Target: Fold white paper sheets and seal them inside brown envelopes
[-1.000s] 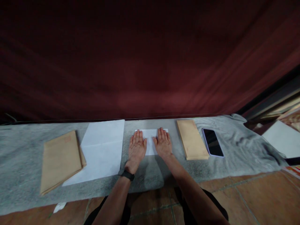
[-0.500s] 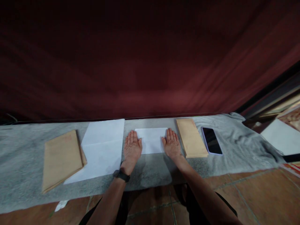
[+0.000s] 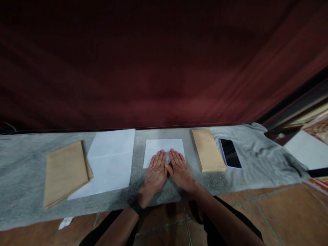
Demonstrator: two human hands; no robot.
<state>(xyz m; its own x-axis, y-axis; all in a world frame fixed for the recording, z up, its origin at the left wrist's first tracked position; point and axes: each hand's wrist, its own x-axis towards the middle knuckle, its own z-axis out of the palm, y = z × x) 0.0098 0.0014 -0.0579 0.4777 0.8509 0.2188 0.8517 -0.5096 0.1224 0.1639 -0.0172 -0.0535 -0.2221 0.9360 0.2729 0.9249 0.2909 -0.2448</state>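
A folded white sheet of paper (image 3: 164, 147) lies on the grey cloth (image 3: 23, 160) straight ahead of me. My left hand (image 3: 155, 172) and my right hand (image 3: 178, 168) lie flat side by side, fingers stretched out, their fingertips pressing on the sheet's near edge at its middle. The thumbs nearly touch. A black watch sits on my left wrist. Neither hand holds anything.
A larger stack of white sheets (image 3: 109, 160) lies to the left, with brown envelopes (image 3: 65, 171) beyond it. To the right are a stack of brown envelopes (image 3: 208, 150) and a dark phone (image 3: 230, 153). A dark red curtain (image 3: 153, 68) hangs behind. Tiled floor lies below the cloth's edge.
My hands went from the sheet's middle out to its left and right edges, then came back together at the near edge. The sheet now shows almost fully.
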